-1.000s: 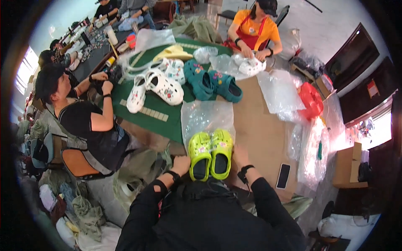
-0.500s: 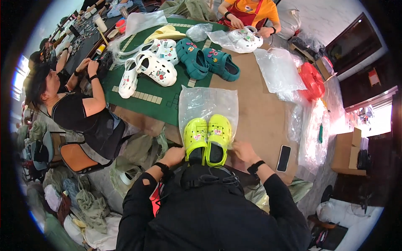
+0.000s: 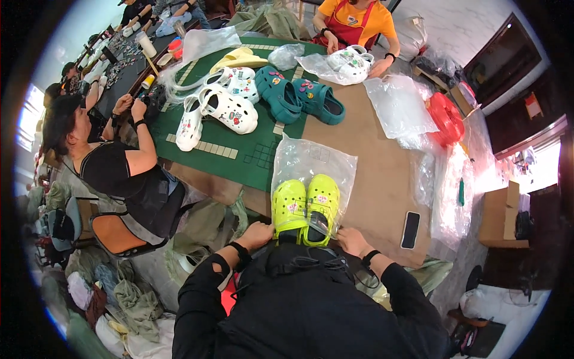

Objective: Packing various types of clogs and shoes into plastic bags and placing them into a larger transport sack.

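Neon-yellow clogs [image 3: 306,208], 2 of them, lie side by side, toes pointing away from the person, each with small charms on its upper. Their toe halves sit inside a clear plastic bag [image 3: 311,163]; the heels stick out of the bag's open mouth at the near edge of the table [image 3: 376,185].

The table is brown board, with a green cutting mat [image 3: 251,152] covering its left part. On the mat lie 2 white clogs [image 3: 215,113] and 2 teal clogs [image 3: 299,99], all with charms. More clear bags [image 3: 399,107] and a red bag [image 3: 445,116] lie toward the right edge, and a dark phone [image 3: 410,230] rests near the near right corner. Other people sit at the left edge and the far edge.

The left hand [image 3: 258,233] grips the heel of the left clog. The right hand [image 3: 353,240] rests at the bag's mouth just beside the right clog's heel; whether its fingers pinch the plastic cannot be told.
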A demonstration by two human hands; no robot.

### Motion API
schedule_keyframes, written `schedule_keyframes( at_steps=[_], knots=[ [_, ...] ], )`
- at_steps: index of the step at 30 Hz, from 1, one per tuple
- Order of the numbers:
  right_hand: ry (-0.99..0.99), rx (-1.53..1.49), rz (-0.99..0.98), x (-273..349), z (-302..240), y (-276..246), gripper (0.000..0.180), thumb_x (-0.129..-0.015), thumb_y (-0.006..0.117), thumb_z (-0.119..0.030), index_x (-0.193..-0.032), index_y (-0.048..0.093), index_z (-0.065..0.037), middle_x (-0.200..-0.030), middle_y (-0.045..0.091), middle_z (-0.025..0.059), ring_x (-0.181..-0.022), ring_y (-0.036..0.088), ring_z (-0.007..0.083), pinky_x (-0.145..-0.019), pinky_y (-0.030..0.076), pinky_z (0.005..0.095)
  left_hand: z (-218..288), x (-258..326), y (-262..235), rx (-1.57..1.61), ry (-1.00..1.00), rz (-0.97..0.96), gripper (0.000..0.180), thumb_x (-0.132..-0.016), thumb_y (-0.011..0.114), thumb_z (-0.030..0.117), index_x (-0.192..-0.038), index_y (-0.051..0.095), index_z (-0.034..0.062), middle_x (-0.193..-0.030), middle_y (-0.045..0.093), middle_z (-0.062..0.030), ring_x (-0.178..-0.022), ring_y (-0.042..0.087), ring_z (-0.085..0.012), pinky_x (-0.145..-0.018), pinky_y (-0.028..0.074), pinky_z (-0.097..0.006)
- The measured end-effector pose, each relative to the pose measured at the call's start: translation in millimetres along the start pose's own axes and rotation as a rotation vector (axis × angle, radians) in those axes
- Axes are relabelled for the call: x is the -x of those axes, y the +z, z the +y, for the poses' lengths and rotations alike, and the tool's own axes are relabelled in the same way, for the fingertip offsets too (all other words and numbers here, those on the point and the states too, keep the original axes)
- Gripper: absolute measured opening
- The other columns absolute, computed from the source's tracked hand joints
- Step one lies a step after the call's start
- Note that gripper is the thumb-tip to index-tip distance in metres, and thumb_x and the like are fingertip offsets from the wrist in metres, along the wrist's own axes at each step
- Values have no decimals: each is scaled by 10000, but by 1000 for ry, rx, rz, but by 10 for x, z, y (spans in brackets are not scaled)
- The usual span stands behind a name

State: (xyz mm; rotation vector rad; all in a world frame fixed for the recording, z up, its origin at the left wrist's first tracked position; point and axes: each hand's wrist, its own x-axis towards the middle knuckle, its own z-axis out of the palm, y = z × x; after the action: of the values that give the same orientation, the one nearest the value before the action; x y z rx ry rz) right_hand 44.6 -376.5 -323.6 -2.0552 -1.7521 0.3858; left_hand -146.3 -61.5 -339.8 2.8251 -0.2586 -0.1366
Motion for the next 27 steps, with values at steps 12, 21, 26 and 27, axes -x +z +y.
schedule_keyframes(
  at_steps=[12, 21, 26, 27],
  knots=[
    [856, -746, 262, -434, 238, 453, 196, -811, 517, -73, -982, 524, 23, -857, 614, 151, -789, 582, 228, -700, 448, 324, -122, -192, -99, 408, -393, -93, 157, -770, 475, 130, -802, 531, -13, -764, 562, -235, -749, 541, -408, -650, 421, -481],
    [690, -658, 484, -1461, 174, -925, 141, -794, 516, -63, -916, 482, -2, -707, 568, 85, -542, 546, 156, -453, 436, 277, -539, -558, -952, 734, -585, 326, 216, -764, 514, 162, -688, 544, -38, -624, 578, -189, -574, 598, -283, -533, 457, -372],
    [691, -807, 437, -1706, -71, -1738, 134, -772, 489, -38, -902, 457, -28, -632, 520, 70, -429, 518, 133, -338, 384, 248, -516, -482, -1732, 1111, -617, 52, 208, -777, 493, 123, -677, 566, -44, -566, 564, -76, -507, 569, -156, -483, 449, -271],
    [676, -835, 376, -1732, -125, -1870, 132, -769, 487, -35, -898, 460, -30, -614, 508, 62, -414, 508, 122, -331, 375, 243, -466, -455, -1868, 1130, -637, 86, 208, -772, 493, 123, -661, 563, -38, -551, 554, -74, -491, 562, -153, -477, 447, -270]
  ],
)
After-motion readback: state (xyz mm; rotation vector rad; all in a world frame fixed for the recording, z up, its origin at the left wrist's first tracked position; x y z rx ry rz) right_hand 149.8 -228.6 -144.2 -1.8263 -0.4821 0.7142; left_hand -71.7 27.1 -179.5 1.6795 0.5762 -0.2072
